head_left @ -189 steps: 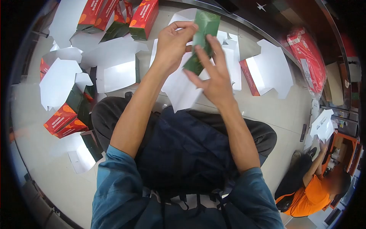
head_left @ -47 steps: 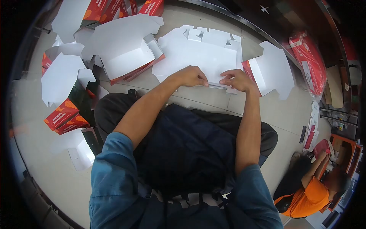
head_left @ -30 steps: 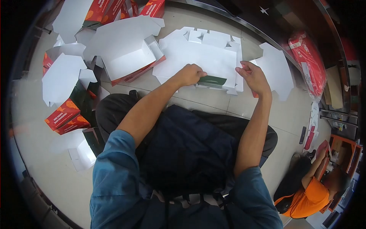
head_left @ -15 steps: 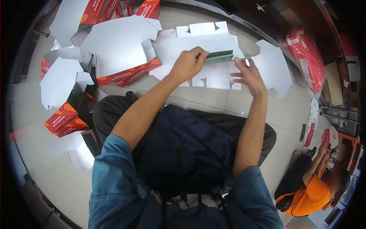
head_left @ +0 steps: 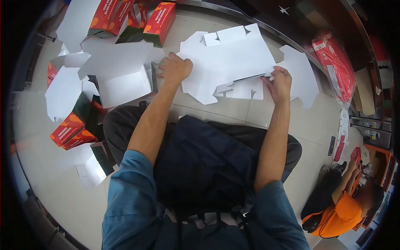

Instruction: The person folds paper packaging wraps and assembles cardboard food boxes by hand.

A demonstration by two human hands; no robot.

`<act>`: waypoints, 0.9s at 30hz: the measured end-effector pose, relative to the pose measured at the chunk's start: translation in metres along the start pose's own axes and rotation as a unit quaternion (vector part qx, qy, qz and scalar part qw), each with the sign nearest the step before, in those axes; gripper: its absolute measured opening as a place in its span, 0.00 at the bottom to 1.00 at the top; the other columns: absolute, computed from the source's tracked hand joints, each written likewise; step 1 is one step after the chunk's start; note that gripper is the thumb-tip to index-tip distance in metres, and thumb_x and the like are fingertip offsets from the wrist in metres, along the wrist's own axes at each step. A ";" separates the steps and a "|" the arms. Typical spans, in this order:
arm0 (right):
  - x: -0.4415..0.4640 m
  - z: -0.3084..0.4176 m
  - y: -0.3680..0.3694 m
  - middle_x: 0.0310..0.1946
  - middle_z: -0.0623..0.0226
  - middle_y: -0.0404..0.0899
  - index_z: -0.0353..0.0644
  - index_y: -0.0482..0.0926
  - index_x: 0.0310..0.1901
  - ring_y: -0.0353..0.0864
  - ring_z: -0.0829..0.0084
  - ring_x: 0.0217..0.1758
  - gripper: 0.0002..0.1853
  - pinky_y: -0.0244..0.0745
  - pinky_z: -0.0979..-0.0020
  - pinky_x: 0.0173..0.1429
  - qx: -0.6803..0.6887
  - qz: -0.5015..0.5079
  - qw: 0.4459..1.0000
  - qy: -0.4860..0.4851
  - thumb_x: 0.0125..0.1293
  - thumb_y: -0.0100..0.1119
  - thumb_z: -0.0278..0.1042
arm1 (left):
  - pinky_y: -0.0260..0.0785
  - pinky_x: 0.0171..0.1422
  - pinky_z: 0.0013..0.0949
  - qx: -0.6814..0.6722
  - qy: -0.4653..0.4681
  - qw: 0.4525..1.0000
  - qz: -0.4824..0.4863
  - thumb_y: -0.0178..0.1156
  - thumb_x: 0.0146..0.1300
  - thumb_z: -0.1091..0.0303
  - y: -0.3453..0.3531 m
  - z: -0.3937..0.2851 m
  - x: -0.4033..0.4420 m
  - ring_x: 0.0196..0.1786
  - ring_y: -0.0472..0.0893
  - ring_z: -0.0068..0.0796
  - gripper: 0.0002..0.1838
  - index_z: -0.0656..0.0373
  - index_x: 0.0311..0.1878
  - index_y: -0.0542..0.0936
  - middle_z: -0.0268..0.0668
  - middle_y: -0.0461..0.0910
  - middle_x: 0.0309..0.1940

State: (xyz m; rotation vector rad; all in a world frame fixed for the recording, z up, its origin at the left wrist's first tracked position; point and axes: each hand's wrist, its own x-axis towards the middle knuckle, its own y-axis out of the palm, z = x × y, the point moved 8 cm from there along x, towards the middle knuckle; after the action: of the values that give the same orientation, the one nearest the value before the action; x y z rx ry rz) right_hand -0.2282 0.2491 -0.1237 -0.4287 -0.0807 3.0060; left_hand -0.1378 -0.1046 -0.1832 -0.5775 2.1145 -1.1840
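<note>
A flat white die-cut carton sheet (head_left: 225, 52) lies on the floor in front of me, with slots and tabs along its edges. My right hand (head_left: 280, 84) is at its right end, fingers pinched on the edge near a partly raised lower flap. My left hand (head_left: 176, 68) is at the sheet's left side with fingers apart, pointing left toward an open box (head_left: 125, 85). That box has a white inside and a raised lid flap. Whether my left fingertips touch the box or the sheet is unclear.
Red and green printed boxes (head_left: 160, 23) stand at the upper left. Another part-folded red box (head_left: 73, 129) is beside my left knee. A second white sheet (head_left: 298, 75) lies at right, near a plastic-wrapped red pack (head_left: 333, 66). A person in orange (head_left: 337, 212) sits at lower right.
My left hand has let go of the folded green panel and moved left, fingers spreading. The sheet now lies flatter and shifted. The open box at left has turned, hiding its red side.
</note>
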 end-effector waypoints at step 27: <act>-0.047 0.051 0.058 0.44 0.54 0.82 0.37 0.81 0.45 0.80 0.60 0.49 0.12 0.76 0.61 0.48 -0.406 0.085 0.866 -0.278 0.64 0.61 0.34 | 0.75 0.49 0.36 -0.276 0.346 0.889 0.117 0.61 0.64 0.68 0.040 -0.083 -0.051 0.36 0.84 0.37 0.10 0.64 0.43 0.81 0.47 0.85 0.35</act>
State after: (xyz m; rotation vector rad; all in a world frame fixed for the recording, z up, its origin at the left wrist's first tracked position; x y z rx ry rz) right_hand -0.2036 0.1848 -0.0659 0.4348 -1.4365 2.9945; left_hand -0.1640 -0.0035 -0.1698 -0.1060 3.0698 -0.6837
